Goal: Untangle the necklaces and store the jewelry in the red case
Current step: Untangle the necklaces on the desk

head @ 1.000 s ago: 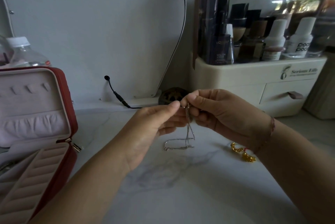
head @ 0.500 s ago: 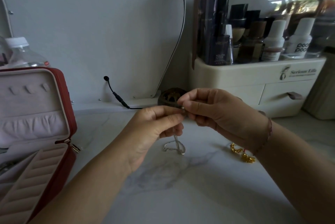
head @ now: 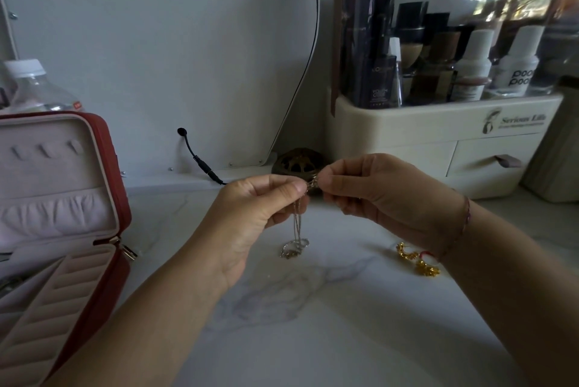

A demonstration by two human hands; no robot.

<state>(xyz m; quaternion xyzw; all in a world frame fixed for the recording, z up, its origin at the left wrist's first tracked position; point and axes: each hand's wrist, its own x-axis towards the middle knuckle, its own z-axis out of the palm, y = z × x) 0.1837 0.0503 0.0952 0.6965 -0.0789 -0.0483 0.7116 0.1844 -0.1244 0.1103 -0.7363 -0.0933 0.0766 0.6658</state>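
- Head view: you face a white marbled counter against a pale wall. A cream organizer filled with cosmetics stands at the back right, and a clear bottle stands at the back left.
- The red case lies open on the left, its lid upright and its pink ring rolls facing you.
- A thin silver chain hangs straight down between your hands, long axis vertical. Its lower end is bunched on the counter.
- Gold jewelry lies on the counter just under your right wrist, well apart from the case.
- Your left hand pinches the top of the chain between thumb and forefinger, with the other fingers curled in.
- Your right hand pinches the same top end from the other side, fingertips nearly touching the left ones.
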